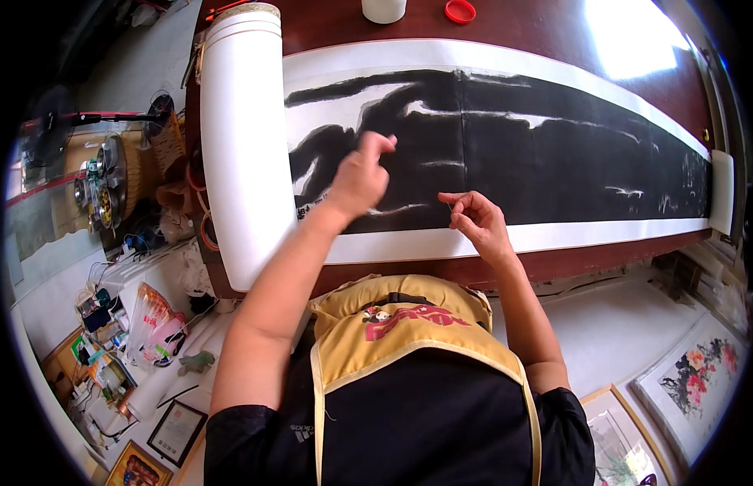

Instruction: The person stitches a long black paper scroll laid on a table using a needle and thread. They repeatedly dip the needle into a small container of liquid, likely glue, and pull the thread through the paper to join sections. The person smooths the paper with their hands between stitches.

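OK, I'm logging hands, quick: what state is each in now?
Left hand: partly curled above the long black-and-white painting; grip cannot be told.
Right hand: fingers nearly pinched, perhaps on something thin; unclear.

A long black sheet (pixel 546 162) with pale streaks and white borders stretches across a dark red table (pixel 336 26), between a thick white roll (pixel 240 146) on the left and a slimmer roll (pixel 721 193) on the right. The left hand (pixel 362 180) is over the sheet, its fingers bent; the right hand (pixel 480 227) pinches a thin strand (pixel 452 208) (too fine to make out well) near the lower border. Beyond the sheet, a red lid (pixel 460 10) lies beside a white tub (pixel 384 8)
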`<state>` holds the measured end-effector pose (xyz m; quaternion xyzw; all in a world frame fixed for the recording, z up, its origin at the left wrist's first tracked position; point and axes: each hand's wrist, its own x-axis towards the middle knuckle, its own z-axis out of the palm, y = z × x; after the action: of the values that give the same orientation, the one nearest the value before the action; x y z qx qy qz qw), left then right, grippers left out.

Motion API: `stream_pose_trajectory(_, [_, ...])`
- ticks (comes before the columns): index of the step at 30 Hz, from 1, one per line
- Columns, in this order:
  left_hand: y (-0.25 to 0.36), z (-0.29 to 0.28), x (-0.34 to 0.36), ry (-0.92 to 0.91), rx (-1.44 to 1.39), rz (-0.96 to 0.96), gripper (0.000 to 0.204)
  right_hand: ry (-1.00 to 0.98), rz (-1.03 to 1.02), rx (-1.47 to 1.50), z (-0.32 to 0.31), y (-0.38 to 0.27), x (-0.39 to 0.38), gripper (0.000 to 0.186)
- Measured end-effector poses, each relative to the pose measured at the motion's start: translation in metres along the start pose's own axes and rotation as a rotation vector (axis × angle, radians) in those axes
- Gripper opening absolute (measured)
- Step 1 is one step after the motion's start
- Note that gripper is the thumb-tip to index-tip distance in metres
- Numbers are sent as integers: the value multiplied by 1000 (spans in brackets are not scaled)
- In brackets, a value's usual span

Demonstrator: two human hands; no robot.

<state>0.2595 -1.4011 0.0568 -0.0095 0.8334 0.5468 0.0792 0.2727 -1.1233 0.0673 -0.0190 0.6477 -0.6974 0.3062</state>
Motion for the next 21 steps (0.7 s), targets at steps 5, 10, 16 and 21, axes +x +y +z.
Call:
stream_pose_trajectory(5, [-18, -22, 34, 655, 85, 136, 32, 23, 1, 72, -2, -1, 0, 4])
stream_pose_trajectory(10, [-15, 2, 69, 636, 770, 299, 43, 63, 11, 82, -2, -7, -3, 3])
stream_pose_trajectory(16, [-26, 27, 96, 457, 923, 409, 50, 58, 2, 87, -7, -4, -3, 3])
stream_pose_trajectory(21, [-27, 29, 99, 460, 875, 417, 46, 123, 30, 121, -7, -7, 5, 5])
